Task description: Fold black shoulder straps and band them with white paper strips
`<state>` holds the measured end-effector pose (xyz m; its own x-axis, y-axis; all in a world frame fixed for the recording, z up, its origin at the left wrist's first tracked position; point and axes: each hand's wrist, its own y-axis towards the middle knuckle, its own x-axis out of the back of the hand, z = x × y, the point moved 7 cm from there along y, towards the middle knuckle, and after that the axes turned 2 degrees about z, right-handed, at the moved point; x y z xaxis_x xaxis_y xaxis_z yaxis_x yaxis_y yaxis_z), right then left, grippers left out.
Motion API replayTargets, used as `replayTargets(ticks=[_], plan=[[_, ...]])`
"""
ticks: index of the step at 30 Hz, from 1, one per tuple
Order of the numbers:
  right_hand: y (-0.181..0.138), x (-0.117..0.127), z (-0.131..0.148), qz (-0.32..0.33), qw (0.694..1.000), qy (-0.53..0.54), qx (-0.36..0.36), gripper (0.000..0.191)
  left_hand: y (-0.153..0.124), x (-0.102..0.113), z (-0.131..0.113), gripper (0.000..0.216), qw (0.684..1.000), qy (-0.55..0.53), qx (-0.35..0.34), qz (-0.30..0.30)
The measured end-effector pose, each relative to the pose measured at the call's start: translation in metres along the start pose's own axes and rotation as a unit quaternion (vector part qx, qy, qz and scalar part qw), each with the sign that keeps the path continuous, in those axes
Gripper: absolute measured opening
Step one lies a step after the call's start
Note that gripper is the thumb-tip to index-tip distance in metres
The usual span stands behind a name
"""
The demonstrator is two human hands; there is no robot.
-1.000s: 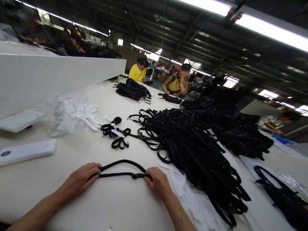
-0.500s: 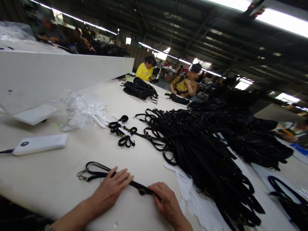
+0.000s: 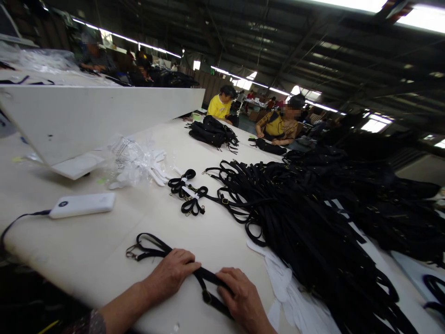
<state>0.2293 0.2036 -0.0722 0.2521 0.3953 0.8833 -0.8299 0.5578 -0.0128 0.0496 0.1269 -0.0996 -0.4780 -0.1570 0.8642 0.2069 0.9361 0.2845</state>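
A black strap (image 3: 205, 273) with a metal buckle lies across the near part of the white table, held between my two hands. My left hand (image 3: 174, 271) is closed round its middle, and a loop with metal clips sticks out beyond it to the left. Fingers of my right hand (image 3: 239, 294) grip the strap's right part, near the buckle. Between the hands two lengths of the strap run slightly apart. Farther off lie bundled black straps (image 3: 189, 192) tied with white bands. To the right spreads a big heap of black straps (image 3: 295, 218).
White paper-like strips (image 3: 285, 287) lie under the heap's near edge. A white power bank (image 3: 83, 205) with a cable is at left, clear plastic bags (image 3: 134, 160) behind it. A white partition (image 3: 114, 106) stands at back left. Co-workers sit across the table near black bags (image 3: 212, 132).
My left hand has closed from flat fingers to a grip on the strap. The strap's two lengths between my hands have spread apart. The whole view has shifted, with things now farther right.
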Motion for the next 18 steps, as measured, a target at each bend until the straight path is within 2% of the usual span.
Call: replayTargets(ticks=[3, 9, 18], plan=[[0.001, -0.002, 0.003, -0.005, 1.000, -0.027, 0.013, 0.039, -0.002, -0.002, 0.001, 0.036, 1.000, 0.003, -0.004, 0.002], [0.002, -0.005, 0.007, -0.024, 0.997, -0.063, 0.030, 0.028, -0.002, -0.003, 0.002, 0.035, 1.000, 0.010, -0.005, -0.001], [-0.012, 0.001, -0.011, 0.045, 0.997, -0.055, -0.031, 0.018, -0.003, -0.004, 0.003, 0.033, 1.000, 0.018, -0.004, -0.011]])
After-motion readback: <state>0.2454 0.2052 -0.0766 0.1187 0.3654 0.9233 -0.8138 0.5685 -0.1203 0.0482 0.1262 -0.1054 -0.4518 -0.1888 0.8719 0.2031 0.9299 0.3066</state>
